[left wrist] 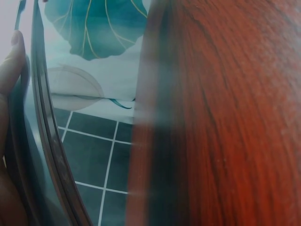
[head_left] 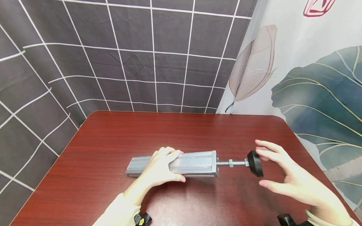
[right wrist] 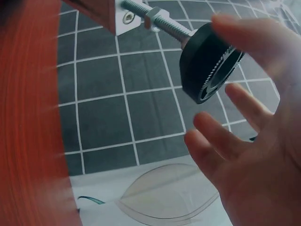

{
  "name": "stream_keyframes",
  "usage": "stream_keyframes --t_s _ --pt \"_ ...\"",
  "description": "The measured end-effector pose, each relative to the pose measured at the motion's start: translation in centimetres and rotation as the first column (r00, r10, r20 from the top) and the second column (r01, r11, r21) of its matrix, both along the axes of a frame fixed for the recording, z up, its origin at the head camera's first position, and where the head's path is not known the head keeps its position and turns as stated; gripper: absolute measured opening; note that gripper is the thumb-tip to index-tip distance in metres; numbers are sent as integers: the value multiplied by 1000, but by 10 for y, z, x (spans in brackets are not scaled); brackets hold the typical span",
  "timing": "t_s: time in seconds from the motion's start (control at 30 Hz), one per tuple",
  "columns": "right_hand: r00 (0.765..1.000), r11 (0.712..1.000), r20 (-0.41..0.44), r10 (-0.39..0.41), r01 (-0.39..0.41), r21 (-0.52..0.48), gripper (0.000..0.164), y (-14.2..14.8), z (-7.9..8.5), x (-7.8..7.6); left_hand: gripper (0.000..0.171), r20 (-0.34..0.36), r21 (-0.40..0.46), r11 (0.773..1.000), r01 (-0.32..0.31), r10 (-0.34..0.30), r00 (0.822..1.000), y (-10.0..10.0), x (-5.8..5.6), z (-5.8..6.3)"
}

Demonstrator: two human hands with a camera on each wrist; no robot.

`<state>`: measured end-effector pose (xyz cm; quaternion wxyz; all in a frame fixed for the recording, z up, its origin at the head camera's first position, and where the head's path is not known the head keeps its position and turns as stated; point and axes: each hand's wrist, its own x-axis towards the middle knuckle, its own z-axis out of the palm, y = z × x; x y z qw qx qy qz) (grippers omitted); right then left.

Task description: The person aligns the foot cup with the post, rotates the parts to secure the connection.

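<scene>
My left hand (head_left: 159, 168) grips a silver aluminium profile (head_left: 195, 163) across its middle, thumb on the near side and fingers over the far side. The wrist views show a gap between the profile and the table. From its right end cap a threaded rod (head_left: 240, 163) sticks out, carrying a hex nut (right wrist: 156, 19) partway along. A round black levelling foot (head_left: 255, 164) sits on the rod's outer end. Around the foot, my right hand (head_left: 294, 179) stands with fingers and thumb spread apart; whether the thumb touches its rim I cannot tell.
The red-brown wooden table (head_left: 113, 131) lies beneath both hands. Behind it hangs a dark grey curtain (head_left: 169, 69) with white grid lines, and to the right a white leaf-patterned curtain (head_left: 288, 103).
</scene>
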<state>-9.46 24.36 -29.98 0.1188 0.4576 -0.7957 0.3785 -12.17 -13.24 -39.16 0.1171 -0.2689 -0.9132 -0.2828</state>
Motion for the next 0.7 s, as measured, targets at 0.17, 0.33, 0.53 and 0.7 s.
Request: stream_keyframes --t_s 0.17,0.33,0.53,0.7 --pt "999 998 3 -40 39 39 55 0 -3 0 81 20 -6 1000 -5 5 1000 0 -1 0" --pt "996 995 27 -87 86 53 79 -2 -2 -1 81 20 -2 1000 -16 17 1000 0 -1 0" --pt "972 978 106 -209 205 48 82 -6 -1 2 80 20 9 1000 -8 8 1000 1 0 1" --pt "925 941 176 -337 336 35 71 -11 -2 6 80 22 -1 1000 -12 12 1000 1 0 0"
